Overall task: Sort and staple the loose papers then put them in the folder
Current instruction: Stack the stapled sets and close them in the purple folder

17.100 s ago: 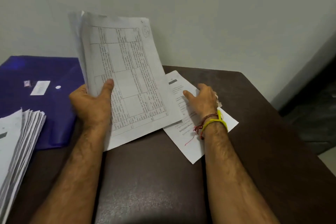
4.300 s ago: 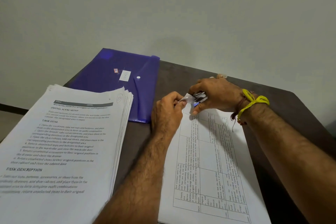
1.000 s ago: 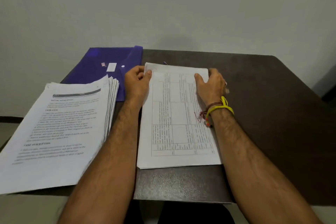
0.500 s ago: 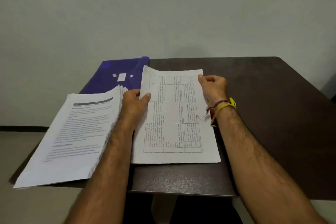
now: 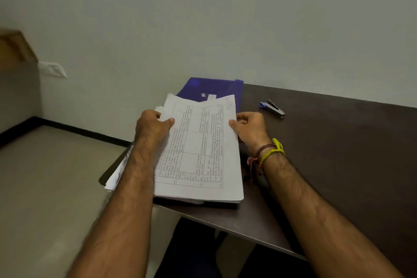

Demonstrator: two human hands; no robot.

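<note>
A dark brown tabletop [image 5: 327, 165] stands against a pale wall [image 5: 225, 18]. The left hand [image 5: 152, 127] and right hand [image 5: 251, 128] each grip a side edge of the table-printed papers [image 5: 198, 153], thumbs on top; the print is too small to read. Beyond the grip lies the blue folder [image 5: 212, 89]; to its right, the stapler [image 5: 273, 108].

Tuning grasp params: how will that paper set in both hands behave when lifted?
Likely floppy: the paper set is thin, and its far edge already curls. The left hand and right hand grip opposite edges, so it probably sags unsupported. Probably light.
</note>
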